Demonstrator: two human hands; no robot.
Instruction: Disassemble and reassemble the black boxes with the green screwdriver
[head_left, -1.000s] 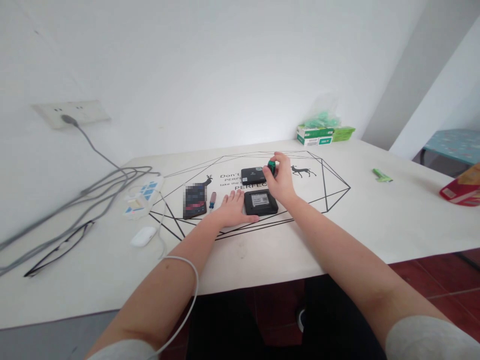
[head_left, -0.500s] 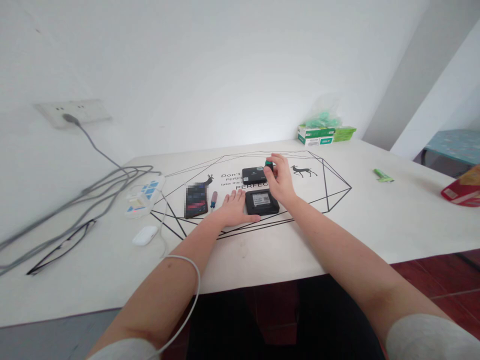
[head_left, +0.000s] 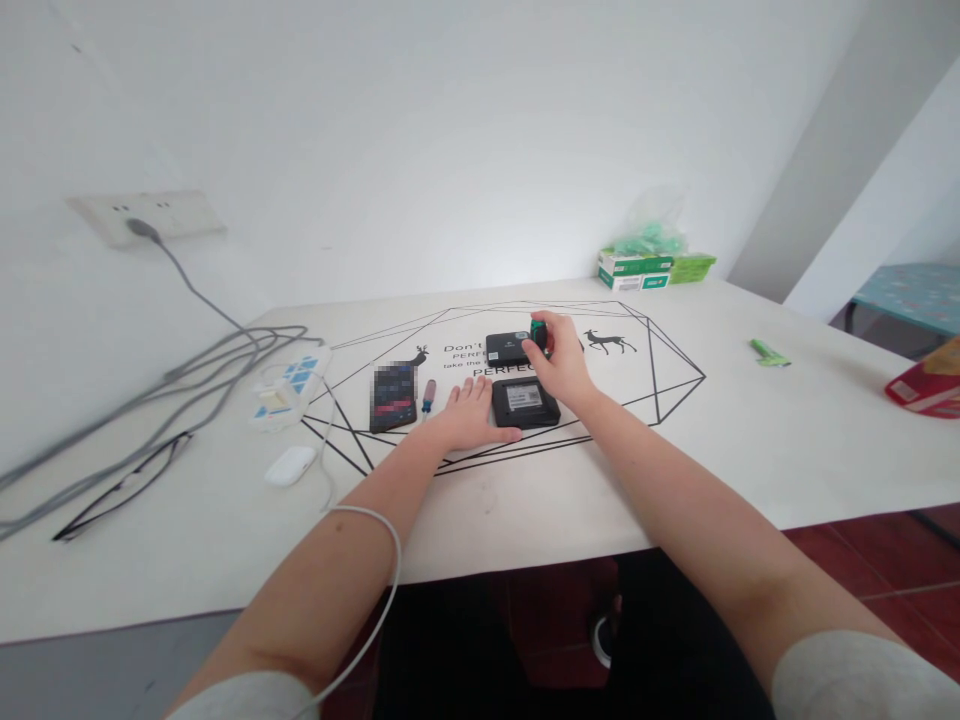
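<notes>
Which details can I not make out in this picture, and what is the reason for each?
All in the head view:
- Lower end of the green-and-black object: hidden by the right hand.
- Print on the label of the near black box: too small.
- Phone screen: masked by pixel blocks.
- Red packet: cut off by the right edge.
- Some printed lettering: covered by the far black box.

Right hand (head_left: pixel 562 362): index finger lower around the handle than a second ago
Green-and-black handle (head_left: pixel 538 331): slightly further left, nearer the upper black box (head_left: pixel 505 349)
Shoe (head_left: pixel 604 640): visible again, lower middle of the frame
</notes>
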